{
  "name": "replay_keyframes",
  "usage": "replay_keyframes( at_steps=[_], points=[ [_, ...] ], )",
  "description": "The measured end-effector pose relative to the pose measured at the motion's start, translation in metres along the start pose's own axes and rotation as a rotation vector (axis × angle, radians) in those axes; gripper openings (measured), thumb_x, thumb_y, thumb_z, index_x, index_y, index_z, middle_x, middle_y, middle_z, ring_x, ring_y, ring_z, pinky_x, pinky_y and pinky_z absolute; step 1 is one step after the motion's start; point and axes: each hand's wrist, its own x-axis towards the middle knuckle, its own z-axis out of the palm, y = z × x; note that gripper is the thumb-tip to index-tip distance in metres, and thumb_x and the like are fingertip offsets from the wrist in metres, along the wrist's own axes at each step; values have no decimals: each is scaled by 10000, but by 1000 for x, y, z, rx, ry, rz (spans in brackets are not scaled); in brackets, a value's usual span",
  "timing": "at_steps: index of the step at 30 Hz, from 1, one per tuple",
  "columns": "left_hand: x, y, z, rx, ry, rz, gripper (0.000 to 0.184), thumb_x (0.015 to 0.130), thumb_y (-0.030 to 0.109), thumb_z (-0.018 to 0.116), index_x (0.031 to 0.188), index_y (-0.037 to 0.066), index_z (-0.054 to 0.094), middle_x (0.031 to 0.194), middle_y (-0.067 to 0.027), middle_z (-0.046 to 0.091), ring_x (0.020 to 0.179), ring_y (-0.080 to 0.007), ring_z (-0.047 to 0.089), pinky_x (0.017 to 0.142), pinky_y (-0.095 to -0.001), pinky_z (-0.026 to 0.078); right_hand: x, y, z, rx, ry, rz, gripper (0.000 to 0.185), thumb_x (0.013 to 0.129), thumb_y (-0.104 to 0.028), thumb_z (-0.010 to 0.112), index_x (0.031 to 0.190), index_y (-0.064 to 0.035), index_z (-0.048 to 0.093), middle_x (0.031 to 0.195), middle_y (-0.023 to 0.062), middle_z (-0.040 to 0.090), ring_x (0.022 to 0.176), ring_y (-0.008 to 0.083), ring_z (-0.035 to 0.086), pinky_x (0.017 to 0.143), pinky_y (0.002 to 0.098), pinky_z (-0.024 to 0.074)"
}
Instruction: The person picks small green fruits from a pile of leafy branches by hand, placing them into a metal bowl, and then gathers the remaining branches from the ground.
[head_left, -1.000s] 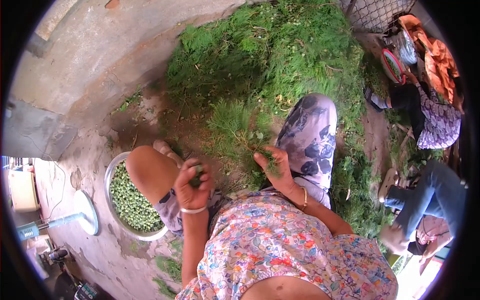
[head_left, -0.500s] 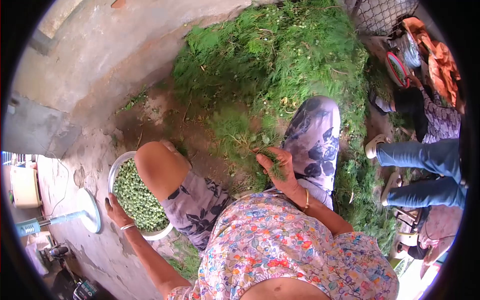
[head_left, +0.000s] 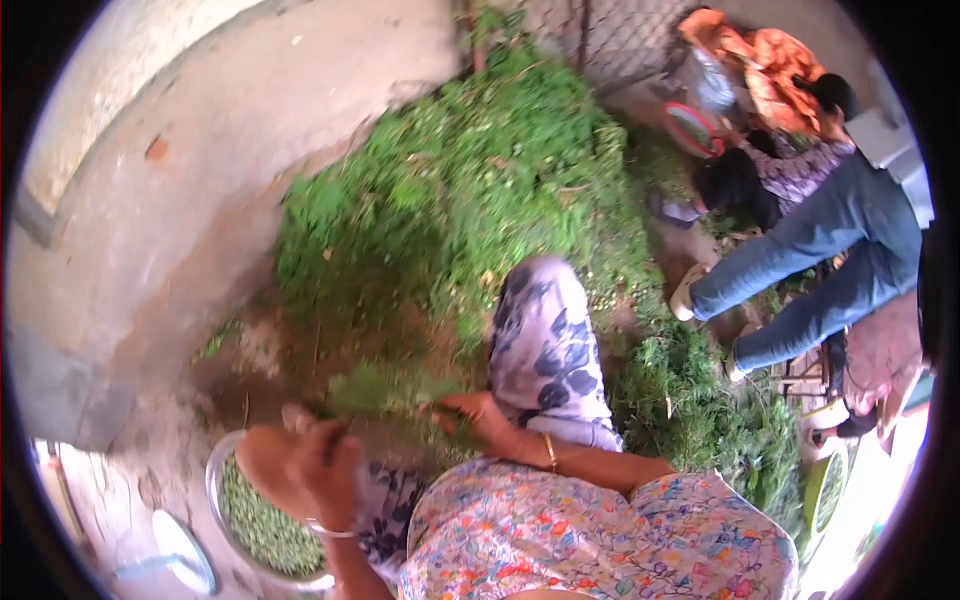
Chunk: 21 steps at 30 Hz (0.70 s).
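My right hand (head_left: 482, 422), gold bangle on the wrist, is closed on a green leafy sprig (head_left: 390, 392), blurred, that reaches left over the ground between my knees. My left hand (head_left: 328, 472), with a silver bangle, is raised in front of my bare left knee; its fingers are smeared by motion, and whether they hold anything is unclear. Beside that knee stands a metal basin (head_left: 216, 492) of small green pods or fruits, partly hidden by my leg and hand.
A large heap of green branches (head_left: 450, 190) lies ahead, with more greenery (head_left: 700, 420) at right. One person in jeans (head_left: 800, 265) stands at right; another sits by a red-rimmed bowl (head_left: 714, 148). A pale blue fan (head_left: 185, 555) is at lower left.
My left hand has come from the basin's rim to in front of my left knee. The view has shifted, and the person in jeans appears farther into it. My right hand still holds the sprig.
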Motion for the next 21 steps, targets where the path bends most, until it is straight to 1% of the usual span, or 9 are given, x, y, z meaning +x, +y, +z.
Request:
replay_keyframes(
  at_steps=[3,4,7,10,13,17,19,20,21],
  points=[
    [7,26,53,-79,-367,-112,200,726,70,661,896,-30,631,709,-139,629,595,-180,566,585,-317,469,-6,10,-2,53,-141,18,226,789,-134,627,979,-12,625,783,134,634,720,149,601,632,319,467],
    [5,23,61,-100,-384,-72,200,726,70,661,896,-30,631,709,-139,629,595,-180,566,585,-317,469,-7,18,-3,56,-219,66,266,777,-169,623,992,-14,612,835,141,645,767,190,629,661,343,469],
    [-2,10,75,-286,-302,-77,140,728,50,639,828,-48,628,647,-126,619,551,-173,544,549,-318,452,-4,15,-2,78,-111,4,273,734,-191,641,936,-10,607,812,151,634,744,260,631,656,355,463],
    [-2,12,72,-430,-321,-348,106,722,40,628,758,-57,605,601,-94,592,537,-135,525,505,-293,428,-2,18,0,31,-163,-56,291,732,-204,641,953,-23,591,808,165,612,742,326,605,667,358,461],
    [-8,15,74,-483,-182,-450,115,733,40,616,727,-72,588,620,-24,566,572,-99,506,512,-269,420,0,31,5,-104,-154,-135,276,820,-253,601,974,-25,594,756,152,601,730,326,603,641,356,452],
    [-16,-4,75,-537,-251,-576,136,730,52,619,732,-81,589,620,-29,576,575,-110,519,530,-267,425,-5,52,12,-152,-181,-236,341,776,-282,618,992,-21,580,768,152,593,749,335,600,634,362,437],
    [-17,-4,71,-584,-394,-480,154,820,93,656,891,-3,558,774,-34,563,629,-117,476,531,-316,406,-10,58,24,-40,80,-221,369,727,-307,632,937,-13,556,756,149,574,755,327,595,613,362,415],
    [-19,-11,70,-583,-394,-479,154,820,93,656,891,-3,558,774,-34,563,629,-117,476,531,-316,406,-9,60,21,-39,81,-222,369,727,-307,632,937,-13,556,756,149,574,755,327,595,613,362,415],
    [-21,-21,68,-528,-461,-556,231,798,65,673,972,-30,555,878,-67,592,706,-134,525,584,-325,446,-7,62,17,-42,-26,-244,373,731,-310,625,948,-15,552,769,153,575,773,331,592,632,367,422]
  ],
)
